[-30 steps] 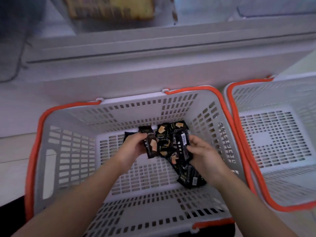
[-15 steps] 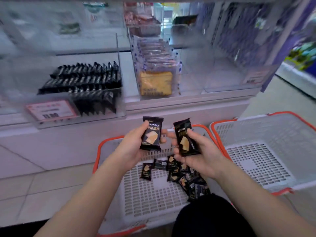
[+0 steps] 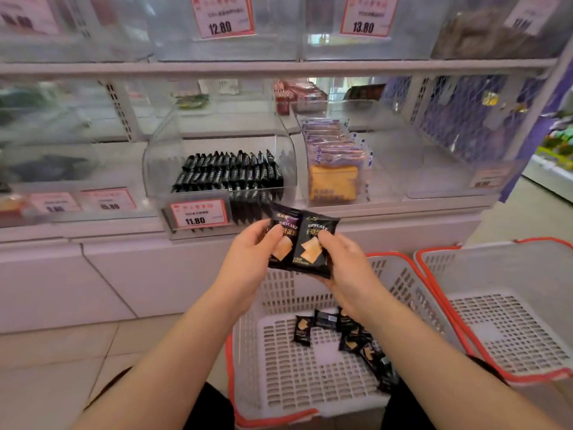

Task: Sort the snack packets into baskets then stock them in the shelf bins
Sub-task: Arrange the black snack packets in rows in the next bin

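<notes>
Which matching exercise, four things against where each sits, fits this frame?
Things:
1. left hand
2. right hand
3. loose black packets
4. yellow-fronted packs

Places:
A. bin right of the 11.80 tag
B. grips the right-side DRYCAKE packet
C. floor of the near basket
D. grips the left-side DRYCAKE packet

Pairs: 1-D, 2-B, 3-C, 4-A

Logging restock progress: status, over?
Left hand grips one black packet, right hand another, side by side before the bin. More packets in the basket. Nothing in the way.
</notes>
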Demonstrator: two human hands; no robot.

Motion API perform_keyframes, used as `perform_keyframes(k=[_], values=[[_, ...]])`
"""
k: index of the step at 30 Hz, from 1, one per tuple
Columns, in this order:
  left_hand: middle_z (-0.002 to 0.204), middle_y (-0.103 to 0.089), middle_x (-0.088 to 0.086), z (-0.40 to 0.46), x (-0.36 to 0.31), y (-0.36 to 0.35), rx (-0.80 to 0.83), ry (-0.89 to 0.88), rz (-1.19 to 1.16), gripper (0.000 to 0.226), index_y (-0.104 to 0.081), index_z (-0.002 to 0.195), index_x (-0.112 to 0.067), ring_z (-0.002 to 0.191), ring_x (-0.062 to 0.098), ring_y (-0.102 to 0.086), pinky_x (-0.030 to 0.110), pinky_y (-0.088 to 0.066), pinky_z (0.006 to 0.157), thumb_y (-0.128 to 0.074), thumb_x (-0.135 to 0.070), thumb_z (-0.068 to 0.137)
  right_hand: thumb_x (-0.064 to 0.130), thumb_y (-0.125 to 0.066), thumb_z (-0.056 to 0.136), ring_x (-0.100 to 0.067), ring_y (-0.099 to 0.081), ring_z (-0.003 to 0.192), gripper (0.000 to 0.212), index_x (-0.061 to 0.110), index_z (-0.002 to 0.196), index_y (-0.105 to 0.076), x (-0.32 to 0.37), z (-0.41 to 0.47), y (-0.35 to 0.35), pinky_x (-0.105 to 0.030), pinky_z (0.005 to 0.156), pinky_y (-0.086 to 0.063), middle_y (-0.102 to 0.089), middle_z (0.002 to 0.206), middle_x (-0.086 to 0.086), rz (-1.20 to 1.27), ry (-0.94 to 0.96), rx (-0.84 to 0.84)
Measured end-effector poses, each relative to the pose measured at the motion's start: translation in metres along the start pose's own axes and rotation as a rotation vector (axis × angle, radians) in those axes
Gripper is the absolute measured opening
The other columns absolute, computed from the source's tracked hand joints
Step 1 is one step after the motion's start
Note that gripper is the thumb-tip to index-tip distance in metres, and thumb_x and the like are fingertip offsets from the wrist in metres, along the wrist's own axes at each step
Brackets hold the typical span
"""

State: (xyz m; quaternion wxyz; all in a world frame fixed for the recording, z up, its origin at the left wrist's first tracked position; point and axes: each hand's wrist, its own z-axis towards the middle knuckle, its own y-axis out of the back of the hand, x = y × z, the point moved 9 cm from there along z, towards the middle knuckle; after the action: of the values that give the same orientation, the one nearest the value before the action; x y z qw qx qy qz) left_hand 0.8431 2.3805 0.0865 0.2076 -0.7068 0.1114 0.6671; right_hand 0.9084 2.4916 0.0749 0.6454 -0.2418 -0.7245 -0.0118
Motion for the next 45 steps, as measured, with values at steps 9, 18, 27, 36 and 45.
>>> perform_keyframes(k=[9,18,27,36,45], values=[[0.098,-0.069,-0.012,0.000,-0.019,0.012,-0.044,-0.141,0.146,0.015,-0.059,0.097,-0.032,0.087,-0.004,-0.064,0.011,-0.049,0.073,-0.058,-0.019,0.091,0.033,-0.033,0.101,-0.024,-0.063,0.108,0.036,0.014,0.111,-0.062,-0.007,0.018,-0.022,-0.040,0.098,-0.045,-0.070,0.109,-0.010,0.062,0.075,-0.041],[0.100,-0.071,-0.007,0.006,-0.039,0.032,-0.086,-0.197,0.093,0.027,-0.061,0.104,-0.030,0.096,0.010,-0.065,0.034,-0.052,0.086,-0.048,-0.010,0.091,0.033,-0.035,0.100,-0.013,-0.062,0.101,0.022,0.031,0.113,-0.053,0.003,0.034,-0.072,-0.038,0.102,-0.044,-0.067,0.096,0.002,-0.168,0.118,0.071],[0.099,-0.070,-0.013,0.036,-0.101,0.029,0.079,-0.312,-0.036,0.037,-0.065,0.100,-0.031,0.091,-0.001,-0.062,0.009,-0.046,0.077,-0.048,0.001,0.091,0.016,-0.054,0.092,-0.002,-0.058,0.088,0.019,0.034,0.094,-0.050,0.122,0.033,-0.106,-0.014,0.077,-0.044,-0.060,0.092,0.016,-0.964,0.489,0.169],[0.114,-0.066,-0.009,0.126,-0.099,0.030,0.311,-0.295,1.104,0.024,-0.068,0.112,-0.022,0.097,0.000,-0.056,0.010,-0.036,0.087,-0.055,-0.017,0.092,0.039,-0.057,0.087,-0.019,-0.060,0.088,0.043,0.015,0.122,-0.047,0.161,0.090,-0.072,-0.030,0.073,-0.048,-0.065,0.105,-0.003,-1.409,0.332,-0.197],[0.121,-0.063,-0.001,0.159,-0.036,0.001,0.860,-0.211,1.477,0.032,-0.065,0.117,-0.019,0.107,0.019,-0.056,0.029,-0.042,0.094,-0.060,-0.031,0.088,0.021,-0.049,0.093,-0.034,-0.060,0.097,0.028,0.007,0.114,-0.037,0.124,0.120,-0.110,-0.033,0.067,-0.039,-0.060,0.106,-0.018,-1.795,0.307,-0.117]])
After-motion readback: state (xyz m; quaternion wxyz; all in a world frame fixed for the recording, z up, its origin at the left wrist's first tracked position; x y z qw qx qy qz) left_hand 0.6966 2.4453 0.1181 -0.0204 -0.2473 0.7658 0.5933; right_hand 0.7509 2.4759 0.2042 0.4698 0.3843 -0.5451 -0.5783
